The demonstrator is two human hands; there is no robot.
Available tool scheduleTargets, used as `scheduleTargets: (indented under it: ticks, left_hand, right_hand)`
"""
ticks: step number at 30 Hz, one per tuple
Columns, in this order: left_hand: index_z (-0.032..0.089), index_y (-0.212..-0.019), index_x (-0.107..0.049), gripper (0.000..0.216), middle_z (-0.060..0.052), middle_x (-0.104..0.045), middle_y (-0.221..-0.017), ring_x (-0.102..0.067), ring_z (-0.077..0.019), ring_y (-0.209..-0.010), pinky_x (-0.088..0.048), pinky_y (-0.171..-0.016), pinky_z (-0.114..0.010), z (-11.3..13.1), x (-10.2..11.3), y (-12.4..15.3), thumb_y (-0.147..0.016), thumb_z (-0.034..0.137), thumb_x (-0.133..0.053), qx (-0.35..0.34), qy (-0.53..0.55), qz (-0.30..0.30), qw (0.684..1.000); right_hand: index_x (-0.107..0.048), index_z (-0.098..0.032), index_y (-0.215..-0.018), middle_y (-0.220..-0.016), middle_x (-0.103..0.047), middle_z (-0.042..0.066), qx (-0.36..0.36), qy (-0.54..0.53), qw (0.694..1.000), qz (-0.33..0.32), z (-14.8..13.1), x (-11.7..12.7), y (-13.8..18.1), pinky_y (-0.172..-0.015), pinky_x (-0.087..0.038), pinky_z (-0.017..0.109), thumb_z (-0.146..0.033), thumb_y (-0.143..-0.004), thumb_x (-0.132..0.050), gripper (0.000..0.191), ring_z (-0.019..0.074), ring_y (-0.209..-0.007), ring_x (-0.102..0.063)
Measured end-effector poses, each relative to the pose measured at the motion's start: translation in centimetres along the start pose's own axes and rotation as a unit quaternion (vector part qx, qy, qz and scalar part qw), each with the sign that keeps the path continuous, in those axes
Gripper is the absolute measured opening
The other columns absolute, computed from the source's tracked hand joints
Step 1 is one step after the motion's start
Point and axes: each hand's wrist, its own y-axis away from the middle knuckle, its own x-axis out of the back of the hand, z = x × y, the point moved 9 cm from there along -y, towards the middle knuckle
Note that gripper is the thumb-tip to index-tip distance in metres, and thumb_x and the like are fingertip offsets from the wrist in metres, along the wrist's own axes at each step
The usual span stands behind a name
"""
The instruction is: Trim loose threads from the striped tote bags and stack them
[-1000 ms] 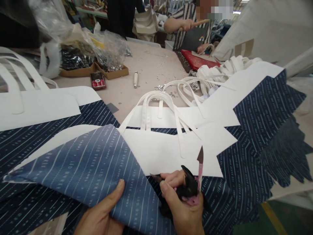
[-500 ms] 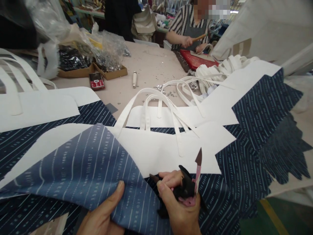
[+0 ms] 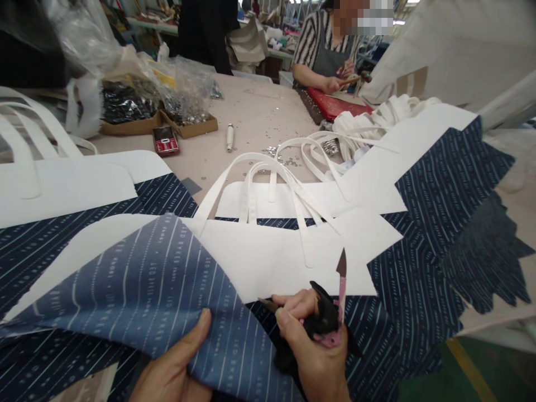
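Note:
My left hand [image 3: 173, 360] pinches a blue printed fabric panel [image 3: 167, 279], thumb on top and fingers underneath. The panel is lifted and folded over a white panel piece. My right hand [image 3: 314, 346] is closed around a pink-handled bladed tool [image 3: 341, 285] with black wrapping, which looks like scissors. One pointed blade stands up beyond the hand; a second tip shows by the fingers at left. Beside the right hand lies the white panel [image 3: 268, 257] with white strap handles [image 3: 251, 162] on it. Dark blue striped fabric [image 3: 368, 329] lies under the hand.
Across the table [image 3: 251, 109], a person in a striped sleeve [image 3: 307, 42] holds a hammer [image 3: 354, 80] over a red block [image 3: 335, 106]. Metal bits lie scattered midway. Cardboard boxes [image 3: 188, 129], a red phone [image 3: 165, 139] and white straps [image 3: 385, 114] surround the work.
My right hand has shifted slightly right with the bladed tool. My left hand keeps hold of the fabric panel. Across the table, the other person's hands and hammer have moved.

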Motion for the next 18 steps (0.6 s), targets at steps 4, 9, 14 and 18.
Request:
scheduleTargets:
  ticks: [4, 9, 14, 18]
  left_hand:
    - [0.022, -0.140, -0.054, 0.072, -0.006, -0.072, -0.121, -0.058, -0.0319, -0.123, -0.042, -0.110, -0.052, 0.1, -0.3, 0.2, -0.075, -0.008, -0.062, 0.007, 0.005, -0.002, 1.000]
    - [0.022, -0.143, -0.049, 0.077, -0.008, -0.071, -0.123, -0.057, -0.0326, -0.123, -0.041, -0.110, -0.052, 0.5, -1.1, 1.1, -0.074, -0.009, -0.062, 0.014, 0.000, -0.006, 1.000]
    - [0.021, -0.141, -0.053, 0.068, -0.008, -0.070, -0.126, -0.057, -0.0336, -0.124, -0.042, -0.109, -0.054, -0.4, -0.2, 0.1, -0.078, -0.001, -0.063, 0.026, 0.001, -0.016, 1.000]
    - [0.021, -0.137, -0.058, 0.061, -0.009, -0.073, -0.121, -0.056, -0.0342, -0.126, -0.043, -0.109, -0.055, -0.4, 0.7, -0.9, -0.079, 0.002, -0.064, 0.004, 0.004, -0.019, 1.000]
  right_hand:
    - [-0.058, -0.022, -0.072, -0.069, -0.062, -0.004, 0.010, 0.014, 1.000, 0.000, -0.3, -0.2, -0.2, -0.088, -0.061, 0.042, -0.010, -0.085, -0.067, 0.020, 0.0153, -0.071, -0.067]
    - [-0.056, -0.022, -0.068, -0.064, -0.057, -0.005, 0.026, 0.024, 0.999, 0.002, -0.8, -0.9, -0.1, -0.087, -0.061, 0.043, -0.007, -0.083, -0.067, 0.024, 0.0144, -0.065, -0.062]
    - [-0.056, -0.022, -0.067, -0.064, -0.058, -0.005, 0.034, 0.004, 0.999, 0.030, -1.1, -0.7, -0.1, -0.084, -0.062, 0.042, -0.010, -0.082, -0.067, 0.022, 0.0143, -0.064, -0.062]
    - [-0.058, -0.022, -0.070, -0.065, -0.060, -0.004, 0.015, -0.022, 1.000, 0.015, -0.9, -0.6, -0.2, -0.085, -0.062, 0.044, -0.010, -0.083, -0.066, 0.020, 0.0161, -0.069, -0.066]
